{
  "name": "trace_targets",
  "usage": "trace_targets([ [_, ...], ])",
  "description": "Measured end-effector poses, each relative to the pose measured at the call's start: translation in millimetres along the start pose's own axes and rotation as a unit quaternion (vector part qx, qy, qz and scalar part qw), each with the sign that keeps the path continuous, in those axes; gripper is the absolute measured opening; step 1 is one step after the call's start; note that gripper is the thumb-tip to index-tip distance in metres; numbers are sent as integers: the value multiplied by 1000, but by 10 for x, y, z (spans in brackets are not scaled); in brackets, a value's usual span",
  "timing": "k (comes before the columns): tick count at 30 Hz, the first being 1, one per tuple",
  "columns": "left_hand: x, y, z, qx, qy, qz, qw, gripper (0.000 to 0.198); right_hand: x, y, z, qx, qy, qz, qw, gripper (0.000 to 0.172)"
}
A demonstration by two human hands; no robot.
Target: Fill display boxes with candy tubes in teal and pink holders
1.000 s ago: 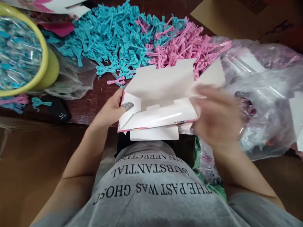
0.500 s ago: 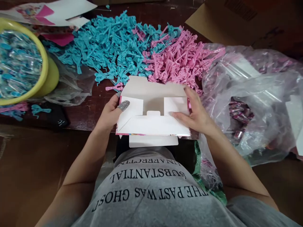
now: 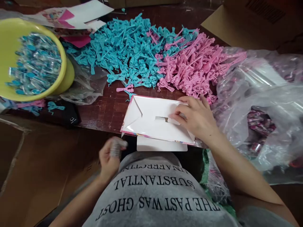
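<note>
A small cardboard box (image 3: 149, 108) with a white inside and pink printed edges lies at the table's front edge. Its top flaps are folded inward, leaving a narrow slot near the middle, and one white flap (image 3: 162, 144) hangs out at the front. My right hand (image 3: 195, 115) is on the box's right side, its fingers bent and pinching the flaps by the slot. Lower left, apart from the box, my left hand (image 3: 111, 154) is curled beside my shirt. A grey wrap covers its thumb. Motion blurs its fingers, and no held thing can be made out.
Behind the box lie heaps of blue plastic pieces (image 3: 134, 47) and pink plastic pieces (image 3: 191, 66). A yellow bucket (image 3: 67, 75) of clear-and-blue items stands left, near a black object (image 3: 68, 115). Clear plastic bags (image 3: 236, 104) fill the right side; an open carton (image 3: 236, 28) is behind.
My left hand has let go of the box and moved down toward me. The box's flaps are folded over its opening, and my right hand has shifted onto them.
</note>
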State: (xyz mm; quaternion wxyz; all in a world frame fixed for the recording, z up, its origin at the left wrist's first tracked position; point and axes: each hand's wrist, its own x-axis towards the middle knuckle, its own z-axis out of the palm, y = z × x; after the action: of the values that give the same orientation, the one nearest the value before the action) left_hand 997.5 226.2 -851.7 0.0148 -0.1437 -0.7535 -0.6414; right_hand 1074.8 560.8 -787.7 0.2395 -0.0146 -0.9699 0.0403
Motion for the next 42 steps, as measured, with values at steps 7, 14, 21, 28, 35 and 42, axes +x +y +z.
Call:
trace_targets([
  [7, 42, 131, 597, -327, -177, -284, 884, 53, 90, -300, 4, -86, -20, -12, 996, 26],
  [14, 35, 520, 945, -412, -153, -250, 863, 54, -84, -373, -151, -106, -45, 33, 993, 23],
  [21, -38, 514, 976, -394, -159, -251, 870, 54, -233, -187, -257, -38, -40, -3, 998, 38],
  [28, -122, 751, 961, -346, -136, -171, 912, 49, -297, -250, -458, 4, 1, 46, 999, 40],
  [35, -136, 842, 1061, -283, -197, -125, 930, 51, -243, -344, -523, 48, 118, 80, 989, 59],
  [42, -224, 819, 1214, -278, -254, -110, 920, 41, -163, -474, -346, 20, 92, 87, 992, 51],
])
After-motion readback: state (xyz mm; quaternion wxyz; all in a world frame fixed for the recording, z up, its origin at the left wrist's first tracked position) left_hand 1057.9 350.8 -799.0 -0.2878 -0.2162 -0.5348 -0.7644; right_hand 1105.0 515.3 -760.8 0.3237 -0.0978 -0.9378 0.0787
